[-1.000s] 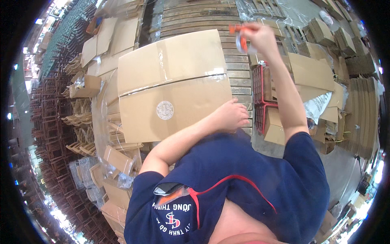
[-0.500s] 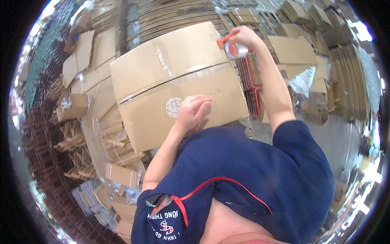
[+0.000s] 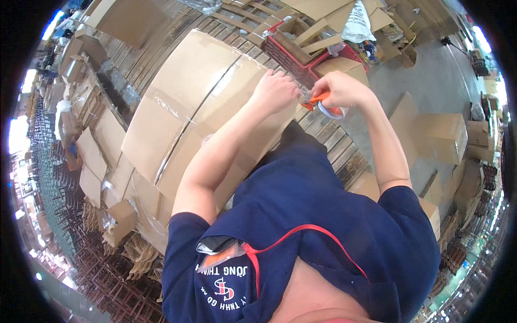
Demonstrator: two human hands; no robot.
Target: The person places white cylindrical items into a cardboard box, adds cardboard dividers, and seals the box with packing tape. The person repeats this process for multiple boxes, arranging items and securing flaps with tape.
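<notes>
A large brown cardboard carton (image 3: 177, 91) lies before me with its long seam running up and to the right. Shiny clear tape (image 3: 168, 107) crosses its top. My left hand (image 3: 277, 90) rests on the carton near its right edge, palm down, fingers bent toward that edge. Just right of the carton, my right hand (image 3: 342, 90) grips an orange tape dispenser (image 3: 322, 99) with a roll of tape hanging under the fingers. The dispenser's front end is close to the carton's edge and to my left fingertips. Whether tape stretches between them cannot be made out.
Beyond the carton's right end stands a red crate (image 3: 291, 56) with cardboard scraps. A white sack (image 3: 357, 24) lies behind it. Wooden slats (image 3: 336, 142) show beside my body. An opened cardboard box (image 3: 441, 134) sits on the floor at right, and flattened cardboard (image 3: 92, 156) lies at left.
My view has turned, and the carton now appears slanted. My left hand has moved to the carton's right edge, close to my right hand, which still holds the tape dispenser.
</notes>
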